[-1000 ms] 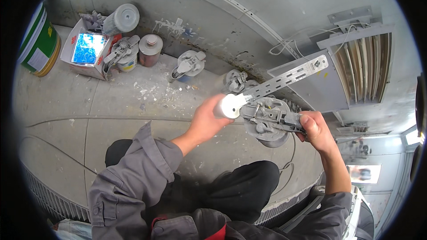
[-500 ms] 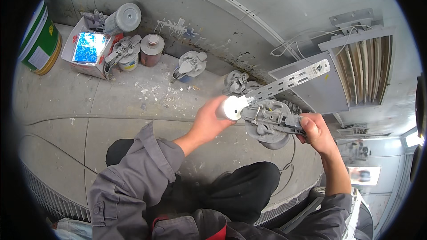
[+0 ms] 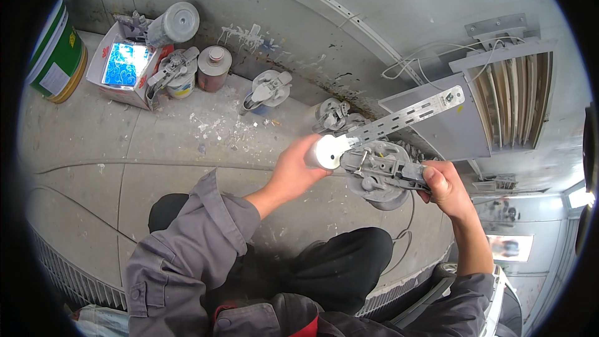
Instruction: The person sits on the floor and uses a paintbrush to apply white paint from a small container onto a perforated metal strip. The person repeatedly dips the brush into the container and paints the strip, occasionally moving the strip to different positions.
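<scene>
My left hand (image 3: 294,170) is closed around a small cup (image 3: 327,152) with bright white on it and a small dark spot. A pale slotted mixing stick (image 3: 405,117) slants from the cup toward the upper right. My right hand (image 3: 444,188) grips the handle of a grey, paint-crusted pouring lid (image 3: 378,167). The lid sits on a tilted paint can (image 3: 387,203), mostly hidden beneath it. Its spout side is right beside the cup's rim; I cannot tell whether paint is flowing.
Along the wall stand a green bucket (image 3: 59,65), a box (image 3: 128,90), a red-brown can (image 3: 214,70) and several paint-crusted lidded cans, one (image 3: 268,90) near the middle. A hose (image 3: 168,163) crosses the floor. A filter vent (image 3: 511,103) is at right.
</scene>
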Demonstrator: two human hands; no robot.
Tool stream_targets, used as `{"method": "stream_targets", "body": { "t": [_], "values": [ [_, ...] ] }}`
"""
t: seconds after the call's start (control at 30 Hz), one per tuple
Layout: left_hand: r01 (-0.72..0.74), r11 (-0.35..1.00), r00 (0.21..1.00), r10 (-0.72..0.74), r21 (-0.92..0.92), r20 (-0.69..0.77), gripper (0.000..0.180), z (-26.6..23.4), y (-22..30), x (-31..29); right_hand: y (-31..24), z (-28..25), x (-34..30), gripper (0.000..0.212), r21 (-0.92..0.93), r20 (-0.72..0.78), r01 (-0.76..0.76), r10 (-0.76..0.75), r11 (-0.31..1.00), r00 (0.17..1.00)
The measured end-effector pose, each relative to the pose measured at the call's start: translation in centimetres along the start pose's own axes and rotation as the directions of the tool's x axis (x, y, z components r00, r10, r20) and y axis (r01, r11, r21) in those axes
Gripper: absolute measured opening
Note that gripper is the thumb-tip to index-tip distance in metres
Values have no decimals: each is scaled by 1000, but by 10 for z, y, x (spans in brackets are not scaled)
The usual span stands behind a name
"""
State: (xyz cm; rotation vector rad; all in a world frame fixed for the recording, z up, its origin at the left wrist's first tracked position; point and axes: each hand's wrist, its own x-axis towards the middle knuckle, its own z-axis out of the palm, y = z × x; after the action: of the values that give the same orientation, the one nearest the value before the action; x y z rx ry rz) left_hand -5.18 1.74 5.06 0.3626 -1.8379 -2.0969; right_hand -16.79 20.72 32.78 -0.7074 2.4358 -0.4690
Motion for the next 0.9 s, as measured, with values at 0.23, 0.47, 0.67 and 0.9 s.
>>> {"method": "stream_targets", "body": {
  "t": [0.23,0.47,0.67,0.9],
  "values": [
    [5,1000,1000,-5,14,6,76,-1,2,0,9,1,1,89,35,-27,-13,14,999,1000],
    [12,1000,1000,-12,0,-2,77,-2,3,1,21,-2,-1,81,93,-2,25,-24,995,1000],
    [0,1000,1000,0,3,-1,78,-1,2,1,11,-3,0,67,74,21,-17,16,997,1000],
    [26,1000,999,-26,0,22,78,-3,7,1,15,-4,0,60,5,31,-10,10,1000,999]
  ]
}}
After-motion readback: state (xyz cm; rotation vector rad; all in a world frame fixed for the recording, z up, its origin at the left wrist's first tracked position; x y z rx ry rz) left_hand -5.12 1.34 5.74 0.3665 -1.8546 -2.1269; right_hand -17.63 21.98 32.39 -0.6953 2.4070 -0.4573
